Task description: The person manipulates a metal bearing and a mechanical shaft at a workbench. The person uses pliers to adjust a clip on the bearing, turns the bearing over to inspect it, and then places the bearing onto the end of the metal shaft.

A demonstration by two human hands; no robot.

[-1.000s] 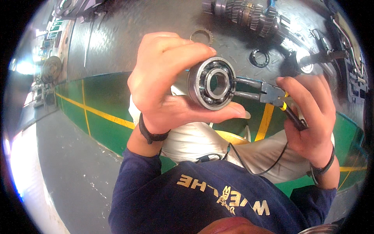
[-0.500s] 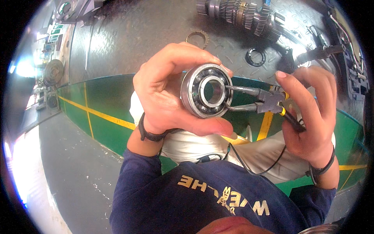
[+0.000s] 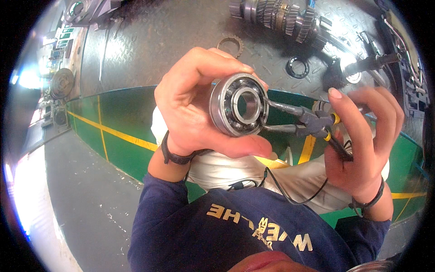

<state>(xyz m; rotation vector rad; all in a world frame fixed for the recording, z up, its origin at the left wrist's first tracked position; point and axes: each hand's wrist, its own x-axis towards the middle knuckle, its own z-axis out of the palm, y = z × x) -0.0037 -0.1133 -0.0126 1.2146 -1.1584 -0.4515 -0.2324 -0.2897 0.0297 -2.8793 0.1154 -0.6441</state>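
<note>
A steel ball bearing (image 3: 234, 109) with dark balls showing between its rings is gripped around its outer side by my left hand (image 3: 188, 97). Its round face is turned up and to the right. My right hand (image 3: 364, 145) holds a pair of snap ring pliers (image 3: 316, 121) by the handles, which have black grips with yellow bands. The forefinger is raised off the grips, and part of the handles is hidden by the hand. The two thin jaw tips stand apart at the right edge of the bearing's face. Exact contact there is too small to tell.
On the metal bench beyond my hands lie a toothed ring (image 3: 240, 44), a dark ring (image 3: 297, 67), a gear shaft (image 3: 285, 18) and a metal shaft (image 3: 376, 62). A cable (image 3: 297, 201) runs across my lap. A green panel (image 3: 122, 115) with yellow lines fronts the bench.
My right hand has shifted slightly right, with its fingers spread a little wider and the plier handles tilted lower. The bearing and my left hand have hardly moved.
</note>
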